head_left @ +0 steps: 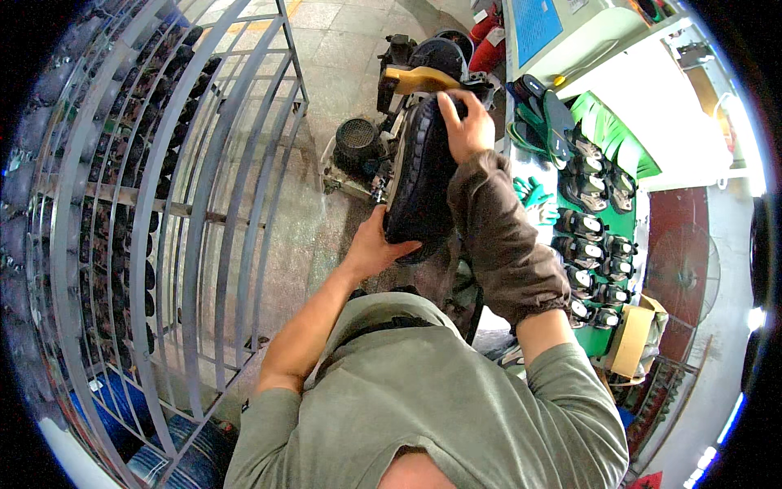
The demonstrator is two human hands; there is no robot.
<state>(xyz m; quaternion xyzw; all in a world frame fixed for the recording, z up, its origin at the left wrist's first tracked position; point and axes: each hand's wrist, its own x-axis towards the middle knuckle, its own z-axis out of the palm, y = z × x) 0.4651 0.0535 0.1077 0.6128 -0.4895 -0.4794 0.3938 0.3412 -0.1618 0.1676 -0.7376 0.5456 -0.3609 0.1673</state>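
A black shoe point(419, 175) with a thick ridged sole edge is held between my two hands in front of me. My left hand point(380, 244) grips its near end, thumb lying across it. On the far end my right hand point(467, 126) is closed, fingers over the top; a brown sleeve cover point(505, 232) wraps that forearm. Just beyond the shoe stands a machine point(440, 61) with a yellow curved part point(419, 80). The shoe's far end is close to this machine; whether they touch I cannot tell.
A grey metal rack point(216, 187) fills the left, with many dark shoes behind its bars. A motor point(357, 140) sits low beside the machine. To the right, a green-topped table point(623, 224) bears sandals, green gloves point(535, 200) and a cardboard box point(634, 338). Blue drums point(183, 452) stand lower left.
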